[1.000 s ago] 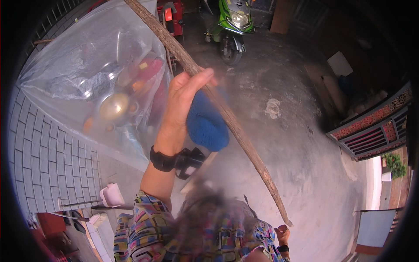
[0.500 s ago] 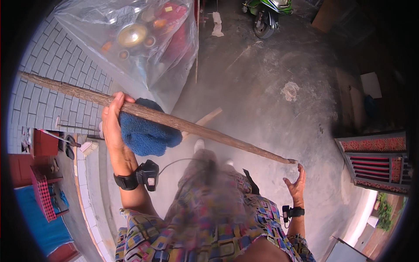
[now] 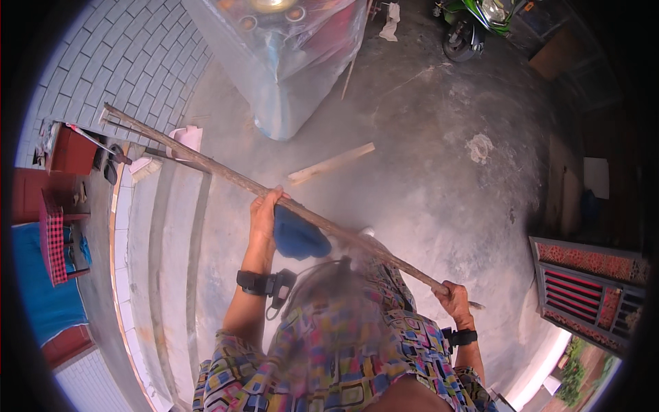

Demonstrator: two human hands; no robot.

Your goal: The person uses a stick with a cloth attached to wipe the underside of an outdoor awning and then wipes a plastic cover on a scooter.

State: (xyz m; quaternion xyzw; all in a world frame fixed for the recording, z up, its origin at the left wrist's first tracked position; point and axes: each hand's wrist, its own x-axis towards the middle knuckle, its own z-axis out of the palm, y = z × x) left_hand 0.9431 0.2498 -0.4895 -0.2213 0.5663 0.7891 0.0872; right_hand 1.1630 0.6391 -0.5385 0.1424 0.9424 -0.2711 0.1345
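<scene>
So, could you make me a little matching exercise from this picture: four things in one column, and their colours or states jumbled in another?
Things:
1. wooden stick
2. cloth
3. dustpan
4. scooter

Colours or states:
A. pink
B. green
C. held by the left hand and right hand
D. blue

Pairs: 1-C, 2-D, 3-A, 4-B

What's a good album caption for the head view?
Left hand and right hand grip a long stick beside blue cloth.

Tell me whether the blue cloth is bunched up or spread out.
Bunched up: the blue cloth shows as a compact, rounded lump beside the left hand, which grips the wooden stick; I can't tell how it's folded.
</scene>
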